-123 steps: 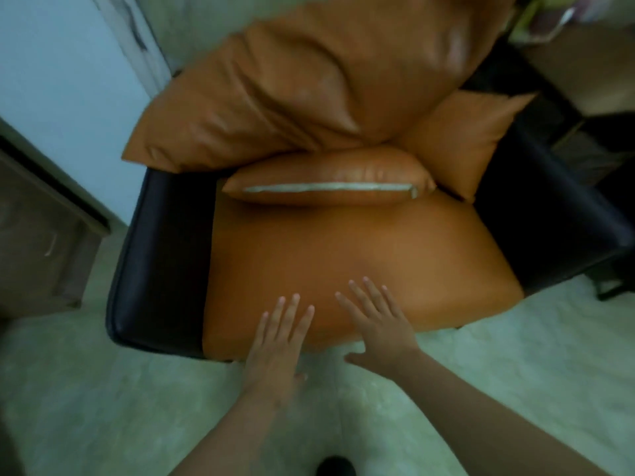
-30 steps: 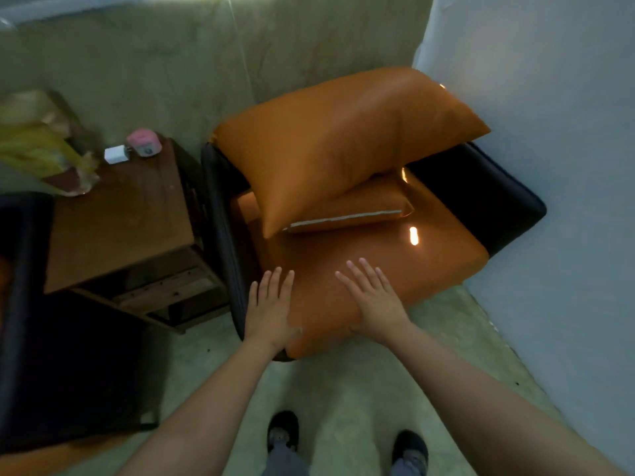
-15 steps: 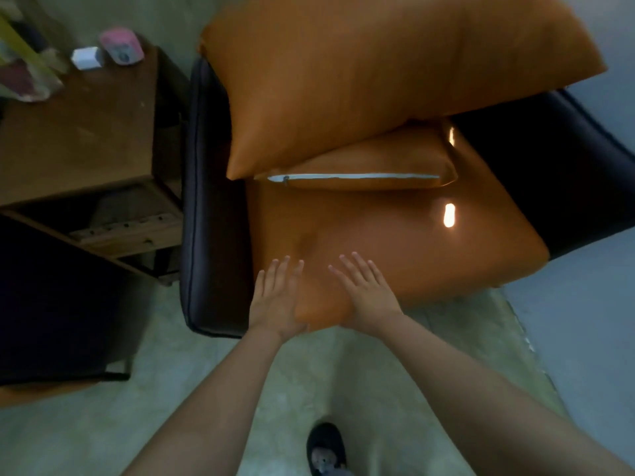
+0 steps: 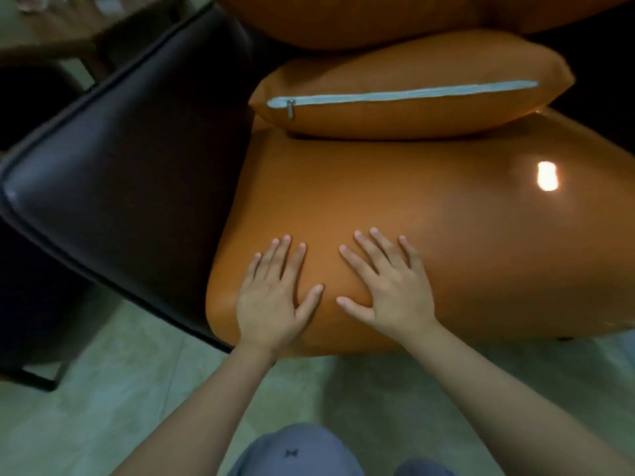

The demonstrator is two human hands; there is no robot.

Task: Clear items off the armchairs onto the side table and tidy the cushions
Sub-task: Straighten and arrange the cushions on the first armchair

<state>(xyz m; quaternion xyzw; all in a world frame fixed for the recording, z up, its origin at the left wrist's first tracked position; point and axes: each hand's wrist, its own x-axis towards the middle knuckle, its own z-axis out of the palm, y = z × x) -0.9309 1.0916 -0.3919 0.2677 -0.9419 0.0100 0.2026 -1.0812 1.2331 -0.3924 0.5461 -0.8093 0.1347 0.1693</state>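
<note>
An armchair with a dark leather armrest (image 4: 130, 173) fills the view. Its glossy orange seat cushion (image 4: 429, 207) lies in front of me. My left hand (image 4: 275, 297) and my right hand (image 4: 391, 290) rest flat on the cushion's front part, fingers spread, holding nothing. Behind them a small orange cushion (image 4: 412, 111) with a pale zip lies across the back of the seat. The lower edge of a large orange back cushion (image 4: 378, 18) shows at the top, resting on the small one.
The wooden side table (image 4: 48, 29) shows blurred at the top left, beyond the armrest. Pale tiled floor (image 4: 103, 407) lies below the chair. My grey trouser knees (image 4: 295, 451) are at the bottom edge. A dark piece of furniture stands at the far left.
My view has come much closer and lower over the seat. Both hands have slid a little further onto the seat cushion and lie flat, side by side.
</note>
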